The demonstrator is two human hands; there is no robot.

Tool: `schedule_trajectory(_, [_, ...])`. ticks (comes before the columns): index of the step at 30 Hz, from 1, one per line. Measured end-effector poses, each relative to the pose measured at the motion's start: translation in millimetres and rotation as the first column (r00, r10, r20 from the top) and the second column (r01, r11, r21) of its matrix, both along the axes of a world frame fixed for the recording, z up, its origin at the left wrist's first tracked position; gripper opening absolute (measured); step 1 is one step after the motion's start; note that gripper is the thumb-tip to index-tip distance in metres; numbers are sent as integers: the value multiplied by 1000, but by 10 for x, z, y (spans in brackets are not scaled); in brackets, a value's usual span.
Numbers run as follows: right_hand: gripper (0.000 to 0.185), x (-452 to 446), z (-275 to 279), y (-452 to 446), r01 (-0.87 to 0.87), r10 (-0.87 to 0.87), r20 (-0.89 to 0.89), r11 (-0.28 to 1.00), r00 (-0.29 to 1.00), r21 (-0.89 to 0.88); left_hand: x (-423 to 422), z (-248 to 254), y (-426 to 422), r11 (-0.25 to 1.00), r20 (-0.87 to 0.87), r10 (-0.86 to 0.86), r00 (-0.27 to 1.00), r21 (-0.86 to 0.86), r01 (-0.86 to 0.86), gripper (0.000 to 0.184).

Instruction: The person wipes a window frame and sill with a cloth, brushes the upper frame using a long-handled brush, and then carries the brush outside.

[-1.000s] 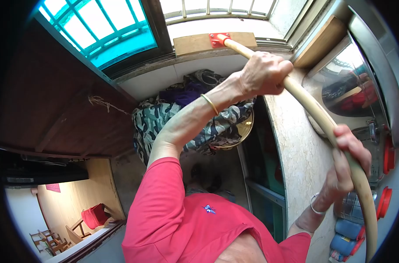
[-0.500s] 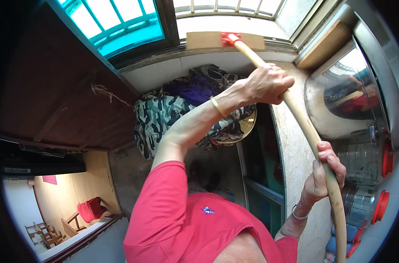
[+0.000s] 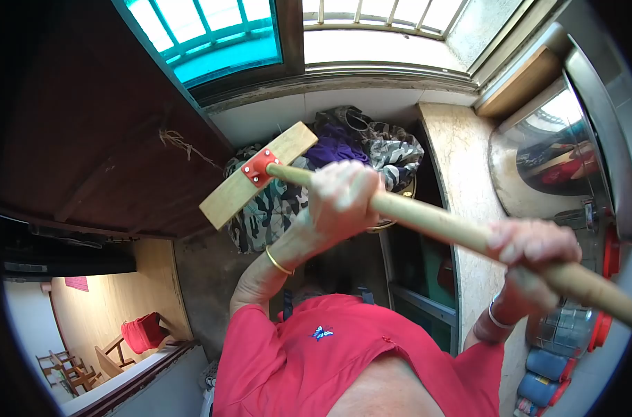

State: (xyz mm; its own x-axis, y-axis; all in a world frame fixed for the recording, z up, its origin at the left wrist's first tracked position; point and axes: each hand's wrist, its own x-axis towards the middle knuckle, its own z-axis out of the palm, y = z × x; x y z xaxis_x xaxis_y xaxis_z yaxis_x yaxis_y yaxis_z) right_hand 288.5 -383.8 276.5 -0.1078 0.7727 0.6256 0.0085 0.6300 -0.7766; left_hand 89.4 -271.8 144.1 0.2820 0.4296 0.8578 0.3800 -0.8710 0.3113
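A long wooden pole (image 3: pixel 434 224) with a flat board head (image 3: pixel 292 144) slants across the view, its bare end toward the lower right. A red bracket (image 3: pixel 259 169) with screws joins the board to the pole; no bristles show. My left hand (image 3: pixel 344 197), a yellow bangle at its wrist, is wrapped round the pole near the head. My right hand (image 3: pixel 535 260), with a silvery bangle, is closed round it farther back; both hands are slightly blurred. Behind the board lies a heap of camouflage cloth (image 3: pixel 392 146) with a purple cloth (image 3: pixel 338 151).
The barred window (image 3: pixel 392 48) and its sill are ahead. On my right runs a stone counter (image 3: pixel 462 167) with a shiny metal appliance (image 3: pixel 559 160) and red-lidded jars (image 3: pixel 569 330). A dark brown panel (image 3: pixel 87 139) stands left, above a doorway with a red bag (image 3: pixel 146 335).
The board head has swung from the window sill down and left, in front of the cloth heap. Both hands moved with the pole, which now lies flatter across the view.
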Motion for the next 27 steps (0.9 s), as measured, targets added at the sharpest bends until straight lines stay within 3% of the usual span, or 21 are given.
schedule_trajectory(1, [22, -174, 23, 195, 47, -54, -91, 996, 994, -74, -3, -49, 203, 1000, 59, 28, 998, -10, -28, 22])
schedule_trajectory(4, [22, -383, 132, 986, 51, -33, 184, 994, 982, -96, -31, 304, 518, 994, 157, 57, 986, -102, -41, 23])
schedule_trajectory(6, [32, -585, 148, 1413, -11, 46, 370, 995, 928, -97, -77, 498, 681, 964, 221, 50, 974, -265, 10, 20])
schedule_trajectory(7, [40, -670, 169, 1561, -104, 147, 382, 986, 912, -131, -144, 467, 865, 967, 303, 23, 953, -250, 56, 18])
schedule_trajectory(8, [53, -649, 180, 1654, -132, 163, 290, 983, 943, -126, -246, 565, 870, 966, 303, 99, 948, -257, -18, 13])
schedule_trajectory(9, [48, -570, 106, 1764, -102, 122, 303, 991, 945, -81, -390, 562, 978, 943, 385, 86, 919, -328, 49, 13])
schedule_trajectory(11, [38, -207, -228, 2063, 131, -141, 331, 990, 933, 50, -501, 667, 1049, 881, 584, 116, 803, -433, 188, 17])
schedule_trajectory(13, [31, 304, -823, 2456, 481, -497, 267, 867, 826, 128, -588, 716, 1086, 870, 699, 152, 698, -430, 241, 17])
schedule_trajectory(14, [30, 576, -1092, 2581, 556, -529, 234, 829, 816, -64, -659, 695, 1098, 873, 719, 129, 683, -409, 266, 19])
schedule_trajectory(15, [30, 926, -1444, 2774, 639, -636, 297, 763, 712, 103, -728, 660, 1110, 876, 710, 160, 686, -423, 233, 19])
schedule_trajectory(16, [28, 1184, -1761, 2912, 671, -653, 227, 742, 722, 1, -772, 626, 1099, 888, 735, 182, 653, -408, 212, 21])
schedule_trajectory(17, [26, 1327, -1890, 2934, 711, -667, 280, 698, 691, -92, -829, 573, 1091, 893, 730, 168, 663, -397, 211, 22])
schedule_trajectory(19, [23, 1520, -2165, 3093, 791, -760, 282, 612, 585, 9, -913, 499, 1064, 910, 741, 118, 661, -347, 226, 28])
schedule_trajectory(22, [17, 1709, -2360, 3517, 745, -799, 352, 591, 487, 309, -960, 410, 987, 941, 720, 177, 671, -324, 99, 32])
schedule_trajectory(27, [18, 1697, -2549, 4176, 704, -812, 386, 576, 437, 416, -1049, 323, 835, 944, 665, 248, 705, -328, -23, 30])
